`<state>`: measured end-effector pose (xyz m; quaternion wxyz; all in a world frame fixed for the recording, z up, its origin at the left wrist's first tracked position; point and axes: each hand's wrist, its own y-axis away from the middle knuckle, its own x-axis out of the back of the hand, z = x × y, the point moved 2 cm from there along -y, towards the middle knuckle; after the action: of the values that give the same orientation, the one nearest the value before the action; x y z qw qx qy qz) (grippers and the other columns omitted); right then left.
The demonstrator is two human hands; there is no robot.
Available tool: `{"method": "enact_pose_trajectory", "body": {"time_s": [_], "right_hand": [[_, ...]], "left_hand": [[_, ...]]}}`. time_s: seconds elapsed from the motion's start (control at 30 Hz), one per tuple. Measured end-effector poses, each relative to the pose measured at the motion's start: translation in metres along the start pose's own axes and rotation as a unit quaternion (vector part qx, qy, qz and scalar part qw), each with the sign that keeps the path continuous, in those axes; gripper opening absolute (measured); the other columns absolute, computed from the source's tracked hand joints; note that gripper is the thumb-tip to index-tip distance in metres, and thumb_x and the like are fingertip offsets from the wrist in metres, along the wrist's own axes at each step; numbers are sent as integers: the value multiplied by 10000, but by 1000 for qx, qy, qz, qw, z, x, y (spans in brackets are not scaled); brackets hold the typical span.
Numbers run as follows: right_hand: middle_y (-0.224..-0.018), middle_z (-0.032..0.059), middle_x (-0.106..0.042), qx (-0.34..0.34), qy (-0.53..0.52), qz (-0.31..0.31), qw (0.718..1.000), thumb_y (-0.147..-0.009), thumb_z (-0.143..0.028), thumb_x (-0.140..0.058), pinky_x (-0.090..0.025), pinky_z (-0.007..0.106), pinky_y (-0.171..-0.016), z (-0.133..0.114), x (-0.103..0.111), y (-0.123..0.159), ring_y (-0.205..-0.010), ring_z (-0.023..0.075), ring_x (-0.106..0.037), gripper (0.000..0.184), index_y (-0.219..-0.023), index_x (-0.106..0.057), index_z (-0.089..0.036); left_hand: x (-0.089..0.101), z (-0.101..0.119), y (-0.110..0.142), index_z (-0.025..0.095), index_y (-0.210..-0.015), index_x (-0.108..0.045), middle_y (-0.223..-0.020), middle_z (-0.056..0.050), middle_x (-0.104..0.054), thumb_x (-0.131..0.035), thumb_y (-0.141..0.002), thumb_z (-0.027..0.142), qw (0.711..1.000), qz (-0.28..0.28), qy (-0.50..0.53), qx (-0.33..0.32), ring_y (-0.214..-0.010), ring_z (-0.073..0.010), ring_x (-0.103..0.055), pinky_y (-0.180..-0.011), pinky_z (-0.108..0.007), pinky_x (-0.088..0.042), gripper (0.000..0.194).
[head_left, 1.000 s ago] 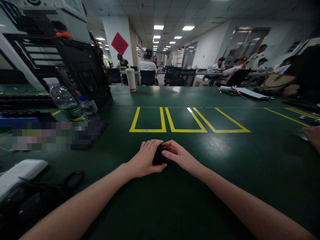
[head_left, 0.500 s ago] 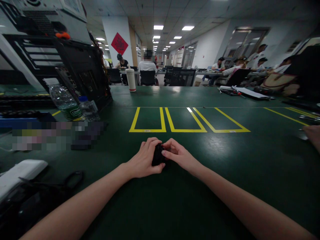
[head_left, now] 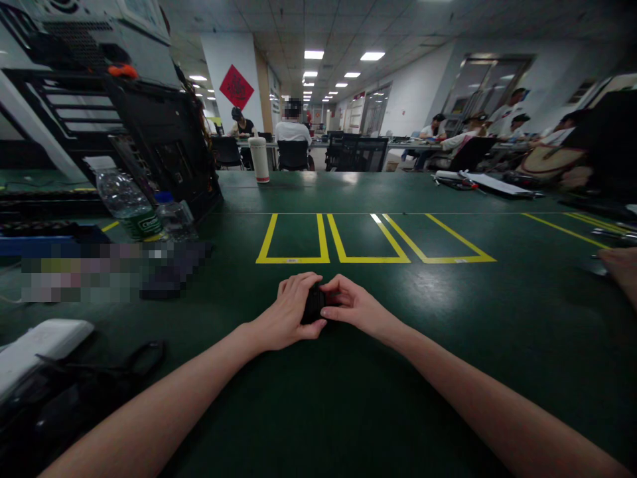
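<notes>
A small black object [head_left: 313, 307] sits between both my hands just above the dark green table [head_left: 448, 345], a little in front of the yellow taped boxes [head_left: 293, 240]. My left hand [head_left: 288, 313] curls round its left side, fingers over the top and thumb underneath. My right hand [head_left: 354, 307] pinches its right side with the fingertips. Most of the object is hidden by my fingers, so I cannot make out what it is.
Two water bottles [head_left: 127, 204] and a black rack [head_left: 164, 143] stand at the left. A white device [head_left: 40, 340] and black cables [head_left: 144, 355] lie near left. A white cup [head_left: 259, 159] stands far back. Another person's hand [head_left: 622, 269] rests at the right edge.
Both hands with the black object have shifted slightly away from me, towards the yellow boxes. The grip looks the same.
</notes>
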<state>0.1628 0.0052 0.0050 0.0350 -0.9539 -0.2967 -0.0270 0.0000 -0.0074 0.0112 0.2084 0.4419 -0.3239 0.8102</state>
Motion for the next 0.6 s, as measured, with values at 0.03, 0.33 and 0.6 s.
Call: {"method": "enact_pose_trajectory", "body": {"time_s": [0.03,0.33,0.6], "right_hand": [[-975,9,-535,-1,0,0,1000,-671,-198,-662,-440,365,-849,0,0,0,-935,158,-542,305,-916,-481,-199],[-954,23,-543,-19,3,50,999,-763,-276,-562,-451,343,-785,3,-3,1,-900,154,-542,196,-924,-485,-195],[-983,12,-545,-13,-29,7,999,-711,-198,-626,-434,350,-864,4,1,-1,-956,152,-547,257,-920,-475,-191]], "left_hand": [[2,1,0,212,-1240,-192,-1222,-121,-359,-552,-747,292,1000,-2,-1,2,-1142,-292,-344,-935,-489,-267,615],[6,5,-1,185,-1206,-228,-1173,-111,-390,-600,-723,297,1000,-15,11,1,-1121,-260,-374,-964,-455,-266,620],[5,1,-4,198,-1164,-276,-1116,-95,-413,-594,-725,249,998,-15,40,37,-1033,-260,-443,-895,-460,-347,545]]}}
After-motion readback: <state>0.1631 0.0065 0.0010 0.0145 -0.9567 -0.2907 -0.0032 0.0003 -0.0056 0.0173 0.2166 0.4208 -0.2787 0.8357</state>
